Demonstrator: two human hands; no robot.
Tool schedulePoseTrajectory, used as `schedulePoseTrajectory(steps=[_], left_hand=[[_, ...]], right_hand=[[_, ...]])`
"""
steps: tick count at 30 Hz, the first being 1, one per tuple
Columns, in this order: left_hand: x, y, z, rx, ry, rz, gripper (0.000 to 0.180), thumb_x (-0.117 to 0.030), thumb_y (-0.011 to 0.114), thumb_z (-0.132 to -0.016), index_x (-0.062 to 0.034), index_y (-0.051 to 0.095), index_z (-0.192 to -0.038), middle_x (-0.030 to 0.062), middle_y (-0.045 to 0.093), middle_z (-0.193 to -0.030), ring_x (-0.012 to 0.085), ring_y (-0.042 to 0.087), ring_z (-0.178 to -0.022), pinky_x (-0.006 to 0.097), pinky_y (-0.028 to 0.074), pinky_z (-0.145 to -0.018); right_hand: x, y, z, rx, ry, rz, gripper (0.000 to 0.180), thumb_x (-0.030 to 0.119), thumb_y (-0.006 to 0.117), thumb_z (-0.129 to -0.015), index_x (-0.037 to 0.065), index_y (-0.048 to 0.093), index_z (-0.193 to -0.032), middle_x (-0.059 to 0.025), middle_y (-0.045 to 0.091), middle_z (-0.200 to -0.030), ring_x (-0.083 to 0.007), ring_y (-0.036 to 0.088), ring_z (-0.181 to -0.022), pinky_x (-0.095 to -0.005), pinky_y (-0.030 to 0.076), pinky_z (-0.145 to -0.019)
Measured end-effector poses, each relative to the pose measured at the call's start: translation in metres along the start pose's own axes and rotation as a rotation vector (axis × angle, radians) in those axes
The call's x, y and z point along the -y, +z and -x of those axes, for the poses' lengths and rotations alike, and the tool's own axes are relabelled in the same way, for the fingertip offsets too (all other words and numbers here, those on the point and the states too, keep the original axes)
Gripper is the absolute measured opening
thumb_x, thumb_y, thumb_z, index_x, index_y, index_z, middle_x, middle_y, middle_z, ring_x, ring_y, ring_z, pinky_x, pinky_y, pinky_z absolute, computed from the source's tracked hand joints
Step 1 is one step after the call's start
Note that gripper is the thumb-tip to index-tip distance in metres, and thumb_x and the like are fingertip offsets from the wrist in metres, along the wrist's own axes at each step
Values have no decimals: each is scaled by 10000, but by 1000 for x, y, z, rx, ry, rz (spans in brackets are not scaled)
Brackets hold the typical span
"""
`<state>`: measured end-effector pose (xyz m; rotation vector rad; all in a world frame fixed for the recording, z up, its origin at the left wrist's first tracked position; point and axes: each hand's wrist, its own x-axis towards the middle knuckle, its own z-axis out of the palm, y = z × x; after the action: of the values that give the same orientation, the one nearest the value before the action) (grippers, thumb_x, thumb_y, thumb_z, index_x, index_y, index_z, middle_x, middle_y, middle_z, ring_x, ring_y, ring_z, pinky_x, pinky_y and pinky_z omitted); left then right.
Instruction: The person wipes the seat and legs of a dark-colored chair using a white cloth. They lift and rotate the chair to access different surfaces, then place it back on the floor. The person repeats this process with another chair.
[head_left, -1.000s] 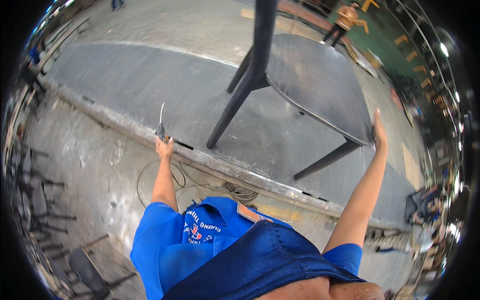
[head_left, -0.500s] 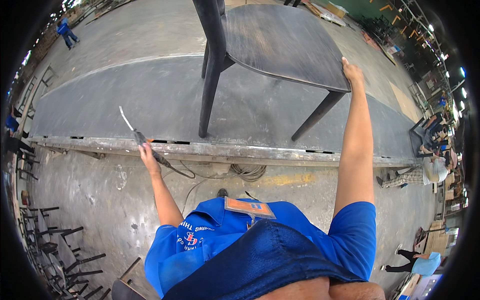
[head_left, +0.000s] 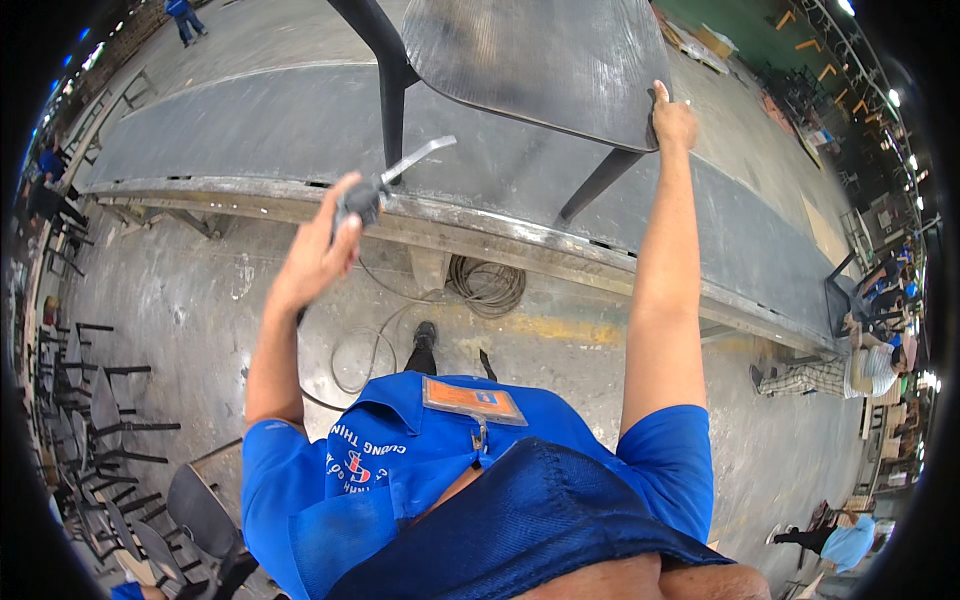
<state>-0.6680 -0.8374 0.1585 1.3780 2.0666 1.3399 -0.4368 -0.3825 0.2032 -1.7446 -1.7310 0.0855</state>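
A dark wooden chair [head_left: 535, 75] with a curved seat stands on a long grey bench [head_left: 270, 120], its top cut off by the upper edge of the view. My right hand [head_left: 674, 126] grips the right edge of the seat, thumb on top. In my left hand [head_left: 325, 235] is an air blow gun [head_left: 362, 202] with a black body and a bent metal nozzle. The nozzle points toward the chair's left leg, over the bench's near edge. Part of the gun's handle is hidden behind my fingers.
A coiled hose [head_left: 487, 285] lies on the floor below the bench. Several dark chairs [head_left: 110, 420] are stacked at lower left. On the right are a person in striped clothing [head_left: 868, 362] and one in light blue [head_left: 848, 543]. Another person [head_left: 184, 18] stands far left.
My left hand has risen and moved right with the air blow gun, bringing the nozzle near the chair leg. The chair appears further up and left, as my view has shifted.
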Motion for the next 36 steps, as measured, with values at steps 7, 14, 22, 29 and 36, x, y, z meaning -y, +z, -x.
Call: schedulePoseTrajectory(steps=[7, 14, 22, 29, 36], left_hand=[[-61, -3, -24, 178, 11, -170, 492, -386, 441, -951, -63, 353, -1311, 121, 570, -631, 206, 597, -572, 348, 493, -550], [-84, 12, -82, 451, 122, -161, 630, -475, 427, -931, 16, 326, -1313, 203, 645, -743, 247, 635, -537, 360, 517, -519], [-149, 61, -141, 290, 252, -325, 566, -455, 429, -935, 9, 380, -1256, 155, 641, -723, 215, 628, -503, 337, 518, -470], [-202, 86, -175, 315, 308, -318, 633, -456, 463, -919, 65, 366, -1265, 162, 634, -755, 192, 611, -484, 310, 530, -472], [-156, 54, -175, -197, 151, -492, 521, -465, 432, -924, 12, 436, -1132, 151, 628, -637, 258, 608, -473, 375, 513, -536]], right_hand=[[-22, -23, 66, -97, 15, -267, 724, 646, 579, -758, -66, 669, -862, -246, 637, -927, -396, 617, -896, -487, 480, -759], [-51, -24, 103, -216, -29, -748, 623, 524, 717, -715, -50, 545, -543, -189, 552, -535, -307, 510, -514, -448, 414, -572], [-53, -26, 113, -166, -27, -699, 597, 466, 723, -731, -69, 520, -558, -237, 543, -605, -337, 509, -571, -472, 389, -586], [-53, -21, 115, -116, 6, -677, 605, 491, 716, -729, -103, 644, -820, -270, 599, -877, -397, 587, -836, -454, 454, -768], [-51, -20, 112, -91, -5, -653, 632, 504, 711, -728, -107, 652, -875, -286, 606, -904, -406, 593, -893, -448, 461, -809]])
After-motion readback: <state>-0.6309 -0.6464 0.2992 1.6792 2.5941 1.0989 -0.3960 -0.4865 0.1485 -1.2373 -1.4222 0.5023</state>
